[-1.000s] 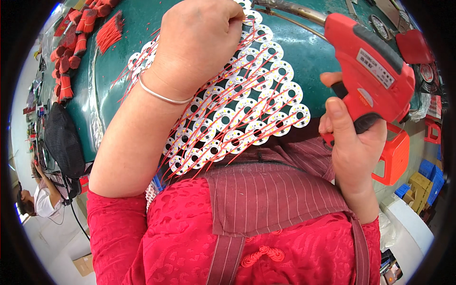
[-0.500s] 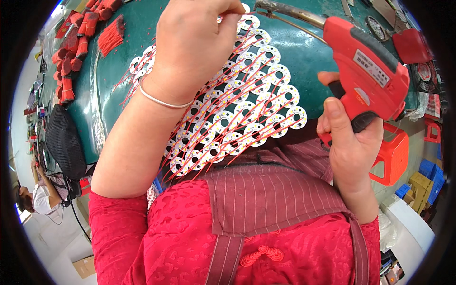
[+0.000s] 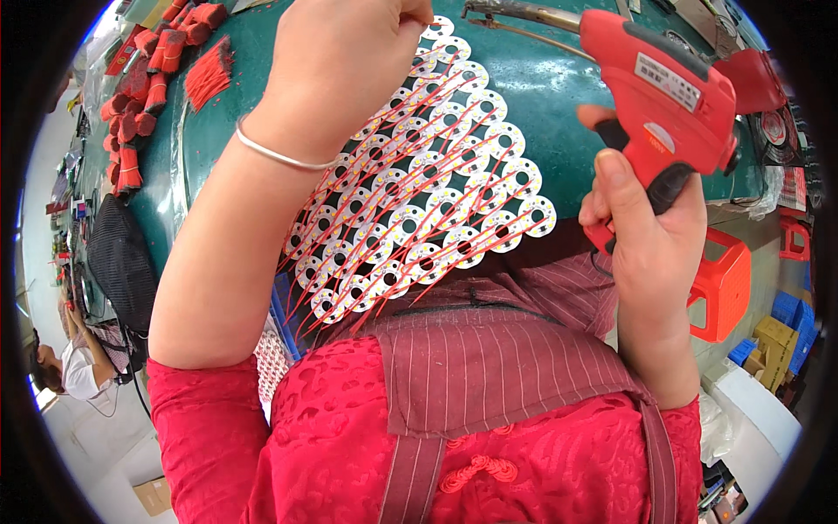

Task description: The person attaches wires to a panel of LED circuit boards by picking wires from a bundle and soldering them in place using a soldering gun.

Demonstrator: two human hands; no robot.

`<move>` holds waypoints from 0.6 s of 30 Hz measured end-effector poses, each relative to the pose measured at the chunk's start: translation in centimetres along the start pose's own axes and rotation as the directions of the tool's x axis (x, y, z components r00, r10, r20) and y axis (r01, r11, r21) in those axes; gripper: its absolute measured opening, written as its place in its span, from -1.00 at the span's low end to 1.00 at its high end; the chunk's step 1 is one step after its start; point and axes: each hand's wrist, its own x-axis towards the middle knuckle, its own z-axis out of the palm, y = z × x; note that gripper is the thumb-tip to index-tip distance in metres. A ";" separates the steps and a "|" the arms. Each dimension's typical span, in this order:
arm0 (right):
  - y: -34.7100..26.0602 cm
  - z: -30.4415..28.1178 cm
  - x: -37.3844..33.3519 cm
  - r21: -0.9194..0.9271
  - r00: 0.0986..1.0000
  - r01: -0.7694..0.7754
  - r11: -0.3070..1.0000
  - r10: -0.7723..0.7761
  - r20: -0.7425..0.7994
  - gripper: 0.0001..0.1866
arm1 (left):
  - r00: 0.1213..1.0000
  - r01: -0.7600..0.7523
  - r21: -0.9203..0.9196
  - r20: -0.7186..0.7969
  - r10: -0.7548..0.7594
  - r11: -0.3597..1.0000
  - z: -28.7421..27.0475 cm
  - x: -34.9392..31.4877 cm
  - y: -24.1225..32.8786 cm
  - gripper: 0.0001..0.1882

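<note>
My right hand [image 3: 650, 214] grips a red soldering gun [image 3: 668, 83] by its dark-trimmed handle, thumb up along the back. The gun's metal tip points left, a short way from the topmost round white LED board [image 3: 439, 28]. At the upper edge, my left hand [image 3: 345, 61] has its fingers pinched together beside that board. A bit of red shows at these fingertips, but what they hold is hidden. Below them, overlapping LED boards [image 3: 406, 223] with black centres lie in slanting rows, thin red wires [image 3: 384, 284] trailing across them toward me.
Tied bundles of red wire [image 3: 131, 122] and a loose red bunch [image 3: 208, 77] lie on the green table [image 3: 541, 74] at the left. A black mesh chair back [image 3: 122, 262] stands beside it. Red stools [image 3: 723, 284] are at the right. Another person [image 3: 74, 367] sits far left.
My left hand has shifted left, uncovering more boards near the top. The soldering gun has moved slightly left and up, still in my right hand.
</note>
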 end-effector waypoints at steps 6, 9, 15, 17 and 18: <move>0.2 0.5 0.3 0.037 1.000 -0.026 0.999 0.026 0.001 -0.68 | 0.999 0.034 -0.037 0.027 -0.033 0.999 2.0 -0.4 -1.2 -0.93; 0.1 0.4 0.2 0.033 0.999 -0.034 0.999 0.034 0.016 -0.67 | 0.996 0.077 -0.037 0.051 -0.075 0.996 2.5 -0.6 -1.7 -0.94; 0.4 0.3 0.1 0.003 0.999 -0.024 1.000 0.024 0.024 -0.63 | 0.995 0.090 -0.078 0.055 -0.086 0.993 2.7 -0.8 -1.7 -0.95; 0.5 0.3 0.2 -0.001 0.999 -0.028 1.000 0.028 0.031 -0.63 | 0.998 0.062 -0.084 -0.003 -0.062 0.995 2.6 -0.8 -1.4 -0.95; 0.5 0.3 0.3 -0.003 0.999 -0.024 1.000 0.024 0.029 -0.63 | 0.998 0.064 -0.084 -0.002 -0.064 0.994 2.7 -0.8 -1.6 -0.95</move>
